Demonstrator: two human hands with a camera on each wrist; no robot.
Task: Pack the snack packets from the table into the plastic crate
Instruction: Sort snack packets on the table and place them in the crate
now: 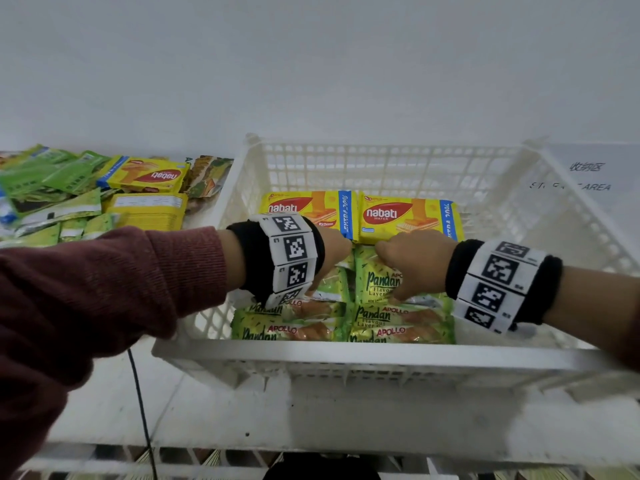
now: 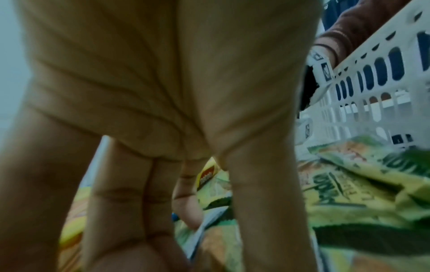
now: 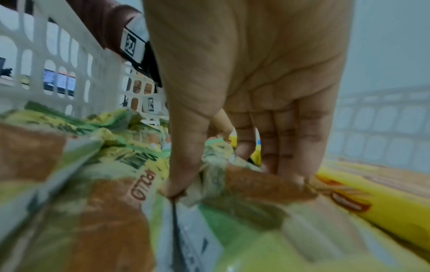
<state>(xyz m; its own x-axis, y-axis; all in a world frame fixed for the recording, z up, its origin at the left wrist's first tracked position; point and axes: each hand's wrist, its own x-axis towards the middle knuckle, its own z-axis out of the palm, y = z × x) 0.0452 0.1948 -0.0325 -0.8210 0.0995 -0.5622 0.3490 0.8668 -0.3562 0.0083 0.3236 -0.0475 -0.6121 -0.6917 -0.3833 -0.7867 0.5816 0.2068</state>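
Observation:
A white plastic crate (image 1: 346,355) holds two yellow nabati wafer packets (image 1: 408,216) along its back and green Pandan packets (image 1: 291,317) in two columns in front. Both hands are down inside it. My right hand (image 1: 408,265) pinches a green Pandan packet (image 3: 244,208) between thumb and fingers, right beside the yellow packets (image 3: 372,202). My left hand (image 1: 332,251) reaches down onto the left column. Its thumb and fingers (image 2: 130,211) straddle a green packet (image 2: 209,220) there. The fingertips are cut off in the left wrist view.
A pile of green packets (image 1: 52,188) and yellow nabati packets (image 1: 149,174) lies on the table left of the crate. A paper label (image 1: 585,178) lies on the table at the right. A black cable (image 1: 140,403) hangs at the table's front.

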